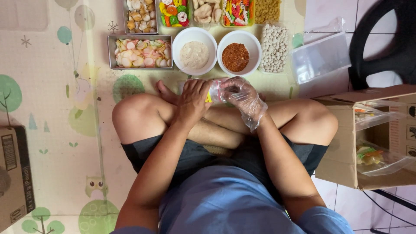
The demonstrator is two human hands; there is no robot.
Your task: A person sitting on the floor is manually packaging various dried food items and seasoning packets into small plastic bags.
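Note:
I sit cross-legged on a patterned mat. My left hand (193, 99) is closed around a small clear pouch (213, 92) with a yellow label, held above my shins. My right hand (242, 96), inside a thin clear plastic glove, grips the pouch's other end with its fingers bunched at the opening. Just beyond the hands stand two white bowls: one (194, 44) with pale beige powder, one (238, 46) with red chilli flakes.
A steel tray (140, 40) of pink and white crackers lies left of the bowls. More containers of coloured snacks (173, 13) line the far edge. A clear lidded box (320, 56), a black stool (385, 43) and a cardboard box (346, 143) holding filled bags are on my right; another carton (15, 173) on my left.

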